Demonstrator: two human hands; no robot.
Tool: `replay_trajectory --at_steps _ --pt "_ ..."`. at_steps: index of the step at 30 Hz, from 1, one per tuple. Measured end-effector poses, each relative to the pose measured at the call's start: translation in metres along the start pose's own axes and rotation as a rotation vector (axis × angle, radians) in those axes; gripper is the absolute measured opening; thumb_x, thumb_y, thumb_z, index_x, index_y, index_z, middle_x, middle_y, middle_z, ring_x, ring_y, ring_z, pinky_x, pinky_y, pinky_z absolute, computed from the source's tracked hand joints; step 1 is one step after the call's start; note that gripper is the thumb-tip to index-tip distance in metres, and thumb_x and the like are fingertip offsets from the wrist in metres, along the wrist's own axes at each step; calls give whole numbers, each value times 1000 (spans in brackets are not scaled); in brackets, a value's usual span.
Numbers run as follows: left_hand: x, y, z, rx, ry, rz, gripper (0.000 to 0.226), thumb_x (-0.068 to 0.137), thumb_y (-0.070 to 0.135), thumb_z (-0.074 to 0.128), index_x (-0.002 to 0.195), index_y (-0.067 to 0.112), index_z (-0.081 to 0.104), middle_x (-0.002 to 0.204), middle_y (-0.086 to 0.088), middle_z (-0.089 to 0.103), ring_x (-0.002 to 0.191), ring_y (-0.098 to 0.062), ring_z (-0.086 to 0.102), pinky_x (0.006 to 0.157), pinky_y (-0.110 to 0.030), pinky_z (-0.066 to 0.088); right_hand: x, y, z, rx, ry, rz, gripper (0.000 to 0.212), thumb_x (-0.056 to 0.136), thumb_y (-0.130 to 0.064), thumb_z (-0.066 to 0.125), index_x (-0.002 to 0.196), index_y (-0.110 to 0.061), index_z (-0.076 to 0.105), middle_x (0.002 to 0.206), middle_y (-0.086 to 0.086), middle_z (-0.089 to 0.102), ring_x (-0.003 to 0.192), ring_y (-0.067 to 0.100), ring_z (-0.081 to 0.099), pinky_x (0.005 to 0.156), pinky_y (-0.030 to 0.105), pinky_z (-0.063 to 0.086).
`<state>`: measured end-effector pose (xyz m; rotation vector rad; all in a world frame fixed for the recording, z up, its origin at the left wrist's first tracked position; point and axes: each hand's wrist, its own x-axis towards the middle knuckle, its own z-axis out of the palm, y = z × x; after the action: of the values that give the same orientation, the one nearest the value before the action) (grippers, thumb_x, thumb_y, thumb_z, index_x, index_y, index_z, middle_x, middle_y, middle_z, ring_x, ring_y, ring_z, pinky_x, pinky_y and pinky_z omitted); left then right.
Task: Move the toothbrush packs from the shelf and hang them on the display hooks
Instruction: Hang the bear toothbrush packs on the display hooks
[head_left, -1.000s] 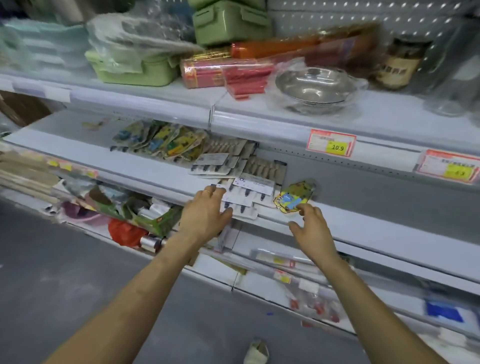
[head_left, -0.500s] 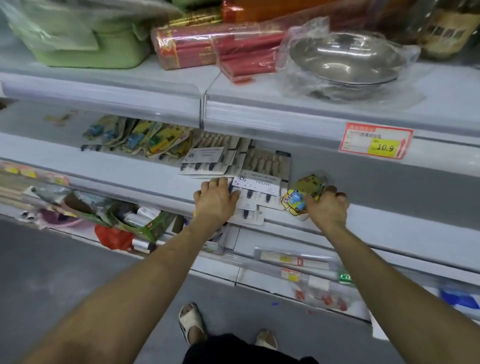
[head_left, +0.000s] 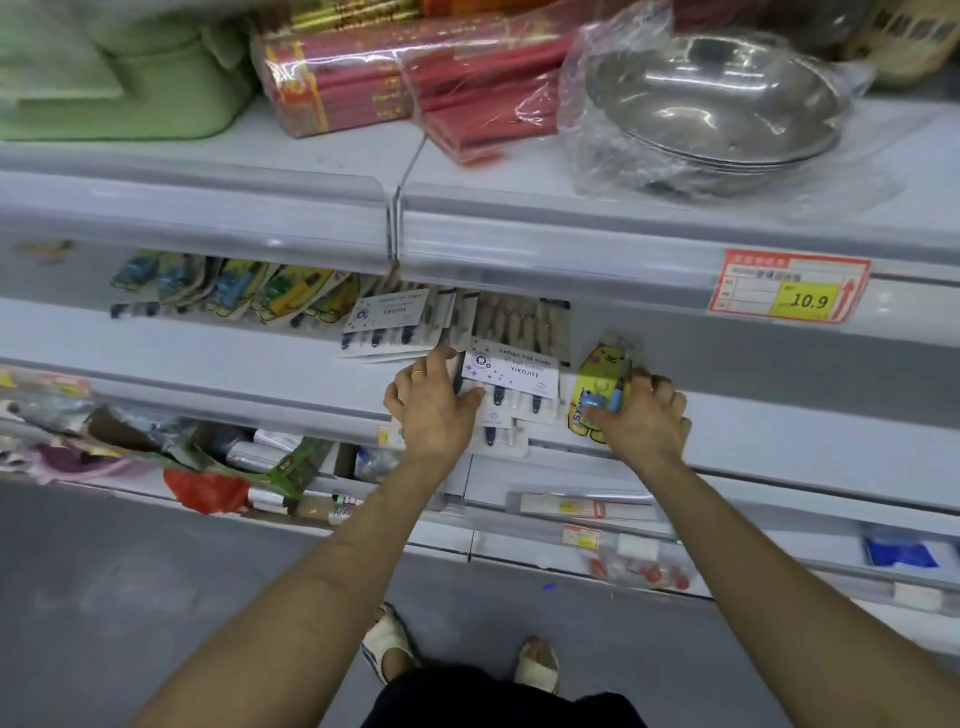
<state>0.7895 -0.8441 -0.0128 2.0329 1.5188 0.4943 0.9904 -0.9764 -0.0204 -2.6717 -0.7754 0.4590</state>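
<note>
The landmark is the red-and-yellow price tag (head_left: 789, 286) reading 10.9, clipped on a shelf lip. Everything else is placed from it.

Just below and left of the tag, the right hand (head_left: 641, 421) grips a yellow toothbrush pack (head_left: 602, 379). It's a glossy blister with a cartoon face, and the thumb is clamped on the blue bit at the front with the fingers curled behind. Further left of the tag, the left hand (head_left: 434, 410), ring on one finger, pinches the edge of the white-carded toothbrush packs (head_left: 511, 369). These are flat matte cards printed YIKOJIFE and "CARING FOR GUMS", with dark handles poking out. Both packs are on the grey shelf (head_left: 208, 343), and both forearms are stretched straight out.

Far left of the tag is a fanned row of colourful packs (head_left: 234, 291). Above and left of the tag are shiny steel bowls (head_left: 711, 104) in crinkly clear plastic.
</note>
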Motion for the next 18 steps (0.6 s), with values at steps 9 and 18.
replay_trajectory --at_steps 9,18 --pt "-13 -8 3 -297 -159 -123 83 80 17 90 147 21 41 132 -9 58 122 -32 59 103 -53 52 3 19 -10 134 -37 70 83 81 -39 81 150 -14 42 149 18 43 137 42 39 112 50 39" --pt "-7 16 -11 -369 -188 -204 59 90 27 83 135 14 47 98 5 66 92 -21 66 85 -38 53 0 12 -11 77 -45 53 93 71 -36 92 145 -16 39 141 17 40 132 41 39 101 51 43"
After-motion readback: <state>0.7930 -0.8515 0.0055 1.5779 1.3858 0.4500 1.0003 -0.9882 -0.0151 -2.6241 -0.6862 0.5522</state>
